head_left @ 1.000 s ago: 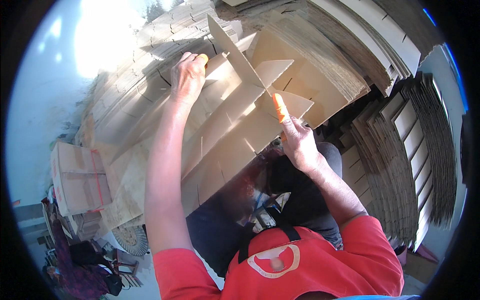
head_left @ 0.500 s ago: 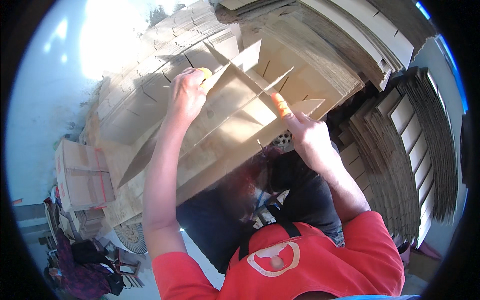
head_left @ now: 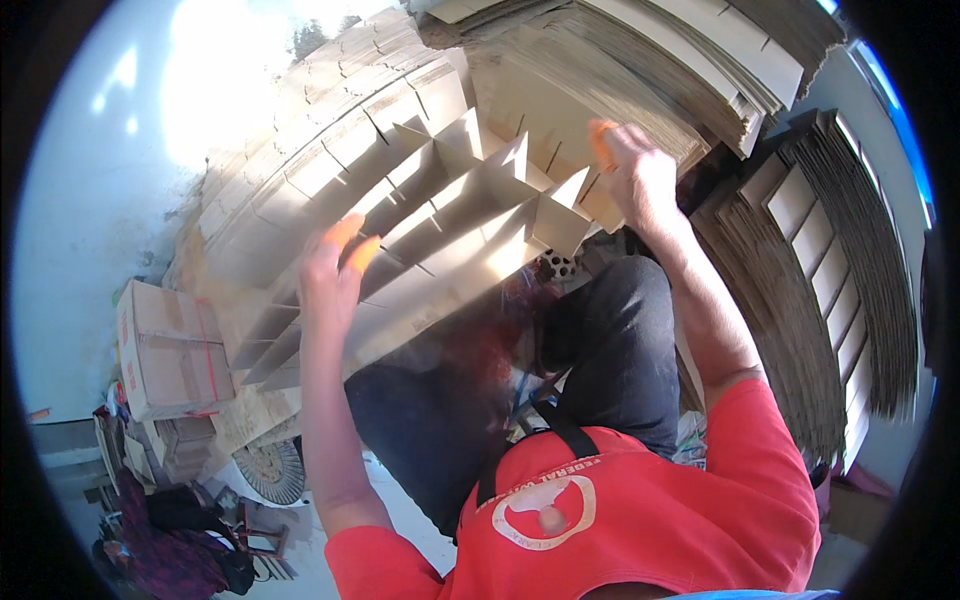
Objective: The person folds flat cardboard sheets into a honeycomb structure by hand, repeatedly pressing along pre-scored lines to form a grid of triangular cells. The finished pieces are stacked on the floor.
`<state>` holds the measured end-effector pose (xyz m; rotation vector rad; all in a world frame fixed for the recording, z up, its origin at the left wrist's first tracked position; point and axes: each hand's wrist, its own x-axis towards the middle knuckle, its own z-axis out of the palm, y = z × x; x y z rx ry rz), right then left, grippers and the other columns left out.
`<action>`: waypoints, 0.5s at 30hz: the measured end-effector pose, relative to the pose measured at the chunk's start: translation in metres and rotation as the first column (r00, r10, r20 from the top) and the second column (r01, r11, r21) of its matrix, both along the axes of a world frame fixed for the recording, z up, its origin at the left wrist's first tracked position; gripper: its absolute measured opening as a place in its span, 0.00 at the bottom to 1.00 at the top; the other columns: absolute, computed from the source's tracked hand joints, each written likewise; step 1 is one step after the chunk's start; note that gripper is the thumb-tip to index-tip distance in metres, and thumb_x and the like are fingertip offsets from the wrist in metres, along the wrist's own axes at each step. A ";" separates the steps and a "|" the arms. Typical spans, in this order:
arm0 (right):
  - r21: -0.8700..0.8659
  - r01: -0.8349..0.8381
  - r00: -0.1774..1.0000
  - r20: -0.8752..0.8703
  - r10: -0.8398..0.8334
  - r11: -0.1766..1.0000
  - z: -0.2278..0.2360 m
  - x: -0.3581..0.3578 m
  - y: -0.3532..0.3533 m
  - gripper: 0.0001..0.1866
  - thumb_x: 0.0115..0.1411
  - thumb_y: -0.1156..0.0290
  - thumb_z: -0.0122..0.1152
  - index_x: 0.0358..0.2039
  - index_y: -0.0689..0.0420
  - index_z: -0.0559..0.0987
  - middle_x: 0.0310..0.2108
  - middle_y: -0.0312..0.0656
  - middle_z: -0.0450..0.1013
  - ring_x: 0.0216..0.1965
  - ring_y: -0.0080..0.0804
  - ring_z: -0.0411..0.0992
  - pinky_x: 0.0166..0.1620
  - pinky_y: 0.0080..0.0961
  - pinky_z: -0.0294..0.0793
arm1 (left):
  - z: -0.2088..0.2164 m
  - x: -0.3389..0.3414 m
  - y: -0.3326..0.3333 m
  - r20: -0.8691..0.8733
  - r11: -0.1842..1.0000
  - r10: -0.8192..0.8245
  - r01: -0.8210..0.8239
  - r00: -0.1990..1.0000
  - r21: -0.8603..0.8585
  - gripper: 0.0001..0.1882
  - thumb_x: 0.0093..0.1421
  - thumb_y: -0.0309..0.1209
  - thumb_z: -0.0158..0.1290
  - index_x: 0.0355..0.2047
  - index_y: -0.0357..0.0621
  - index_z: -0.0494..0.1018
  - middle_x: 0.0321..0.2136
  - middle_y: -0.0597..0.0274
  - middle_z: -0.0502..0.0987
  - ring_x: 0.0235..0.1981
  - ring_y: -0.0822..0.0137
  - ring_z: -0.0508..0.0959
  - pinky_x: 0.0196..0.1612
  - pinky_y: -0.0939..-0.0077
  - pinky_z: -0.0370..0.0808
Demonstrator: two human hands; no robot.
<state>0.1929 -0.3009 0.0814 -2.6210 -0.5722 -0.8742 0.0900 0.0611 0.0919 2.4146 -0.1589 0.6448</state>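
Observation:
A grid of slotted cardboard dividers [head_left: 463, 190] stands in front of me, its long strips crossed by several short pieces. My left hand [head_left: 330, 270], with orange covers on its fingertips, is open beside the grid's left side, thumb and finger apart. Past the grid's right end, my right hand [head_left: 640, 175] is raised near a stack of slotted cardboard sheets [head_left: 575, 110]. Its orange-covered fingers are partly stretched out, and I see nothing held in them. Whether they touch the stack is hard to make out.
Another stack of slotted cardboard [head_left: 350, 110] lies at the far left. Tall cardboard piles [head_left: 790, 290] stand on the right. A taped carton [head_left: 175, 350] sits at the left, near a round woven-looking object [head_left: 270, 470]. A person in dark patterned clothing [head_left: 165, 540] is at lower left.
Both hands have let go of the dividers. My left hand has moved down and left, my right hand up and away. The grid now stands with its crossed compartments spread.

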 end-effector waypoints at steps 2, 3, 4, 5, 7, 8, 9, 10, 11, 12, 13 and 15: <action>-0.113 0.162 0.987 0.025 -0.160 0.980 -0.005 0.012 -0.021 0.13 0.58 0.67 0.62 0.41 0.57 0.77 0.34 0.48 0.73 0.38 0.46 0.74 0.37 0.37 0.76 | 0.000 -0.029 -0.001 -0.026 0.998 0.028 -0.026 0.999 0.049 0.18 0.50 0.25 0.65 0.43 0.37 0.78 0.36 0.51 0.80 0.36 0.59 0.80 0.41 0.70 0.75; -0.186 0.211 0.977 0.023 -0.210 0.960 -0.009 0.016 -0.029 0.16 0.56 0.65 0.64 0.43 0.57 0.76 0.35 0.49 0.72 0.40 0.47 0.72 0.38 0.39 0.75 | -0.001 -0.041 -0.002 -0.040 0.997 0.041 -0.038 0.998 0.073 0.18 0.50 0.25 0.65 0.42 0.37 0.79 0.36 0.52 0.81 0.37 0.62 0.80 0.41 0.71 0.76; -0.250 0.204 0.979 0.025 -0.204 0.946 -0.020 0.021 -0.041 0.17 0.55 0.64 0.65 0.43 0.57 0.75 0.37 0.49 0.72 0.41 0.48 0.72 0.39 0.41 0.74 | 0.002 -0.048 -0.011 -0.081 0.995 0.075 -0.069 0.994 0.068 0.17 0.50 0.24 0.65 0.42 0.37 0.79 0.36 0.53 0.80 0.36 0.62 0.80 0.40 0.72 0.76; -0.310 0.191 0.981 0.025 -0.193 0.931 -0.034 0.029 -0.051 0.19 0.53 0.64 0.66 0.43 0.57 0.74 0.38 0.50 0.72 0.42 0.50 0.71 0.40 0.42 0.74 | 0.000 -0.053 -0.013 -0.074 0.997 0.059 -0.055 0.996 0.055 0.17 0.50 0.24 0.65 0.42 0.37 0.79 0.35 0.54 0.80 0.36 0.63 0.80 0.40 0.72 0.76; -0.356 0.131 0.987 -0.040 -0.156 0.925 -0.045 0.045 -0.059 0.21 0.50 0.64 0.68 0.42 0.57 0.73 0.38 0.50 0.71 0.43 0.51 0.71 0.41 0.44 0.73 | -0.014 -0.063 -0.009 -0.065 0.998 0.053 -0.052 0.996 0.028 0.18 0.50 0.24 0.65 0.42 0.37 0.79 0.34 0.54 0.79 0.35 0.63 0.80 0.39 0.72 0.76; -0.344 0.104 0.985 -0.097 -0.145 0.933 -0.044 0.052 -0.064 0.21 0.49 0.64 0.68 0.41 0.57 0.73 0.38 0.50 0.72 0.43 0.51 0.71 0.41 0.44 0.73 | -0.021 -0.065 -0.009 -0.078 0.997 0.069 -0.072 0.995 -0.042 0.18 0.49 0.25 0.66 0.42 0.38 0.78 0.33 0.53 0.78 0.34 0.58 0.78 0.36 0.67 0.74; -0.330 0.077 0.979 -0.152 -0.134 0.941 -0.043 0.058 -0.069 0.21 0.47 0.65 0.69 0.41 0.57 0.73 0.37 0.50 0.72 0.43 0.51 0.71 0.41 0.44 0.73 | -0.025 -0.067 -0.010 -0.084 0.996 0.074 -0.078 0.994 -0.047 0.18 0.49 0.25 0.65 0.42 0.38 0.78 0.34 0.52 0.78 0.34 0.57 0.78 0.37 0.67 0.74; -0.255 0.066 0.981 -0.160 -0.109 0.965 -0.041 0.062 -0.070 0.19 0.48 0.68 0.68 0.39 0.58 0.71 0.35 0.51 0.73 0.43 0.53 0.72 0.41 0.44 0.72 | -0.025 -0.069 -0.011 -0.087 0.995 0.084 -0.089 0.993 -0.052 0.18 0.49 0.25 0.65 0.41 0.38 0.78 0.34 0.52 0.78 0.34 0.57 0.78 0.37 0.67 0.74; -0.196 0.086 0.970 -0.209 -0.127 0.977 -0.039 0.063 -0.071 0.19 0.49 0.68 0.67 0.39 0.58 0.71 0.35 0.52 0.74 0.42 0.53 0.72 0.41 0.45 0.72 | -0.025 -0.071 -0.012 -0.090 0.993 0.094 -0.099 0.992 -0.058 0.18 0.49 0.25 0.65 0.41 0.38 0.78 0.35 0.52 0.79 0.35 0.57 0.78 0.38 0.68 0.74; -0.138 0.109 0.956 -0.257 -0.141 0.984 -0.037 0.065 -0.073 0.18 0.49 0.68 0.67 0.39 0.59 0.71 0.34 0.52 0.74 0.42 0.54 0.72 0.41 0.45 0.72 | -0.026 -0.071 -0.012 -0.066 0.995 0.091 -0.094 0.994 -0.038 0.18 0.49 0.25 0.65 0.41 0.38 0.78 0.36 0.52 0.79 0.35 0.56 0.78 0.38 0.67 0.74; -0.079 0.130 0.939 -0.309 -0.148 0.988 -0.033 0.064 -0.071 0.18 0.50 0.69 0.67 0.38 0.59 0.70 0.34 0.53 0.75 0.41 0.54 0.73 0.41 0.45 0.71 | -0.027 -0.072 -0.012 -0.045 0.996 0.092 -0.093 0.995 -0.015 0.18 0.49 0.25 0.65 0.42 0.38 0.78 0.36 0.52 0.79 0.36 0.56 0.78 0.39 0.66 0.75; 0.023 0.174 0.942 -0.294 -0.160 0.984 -0.023 0.063 -0.070 0.15 0.54 0.73 0.62 0.40 0.58 0.70 0.39 0.54 0.77 0.38 0.55 0.75 0.39 0.44 0.72 | -0.024 -0.072 -0.013 0.020 0.995 0.086 -0.087 0.996 0.056 0.19 0.48 0.25 0.65 0.42 0.38 0.77 0.37 0.53 0.79 0.38 0.55 0.77 0.40 0.65 0.75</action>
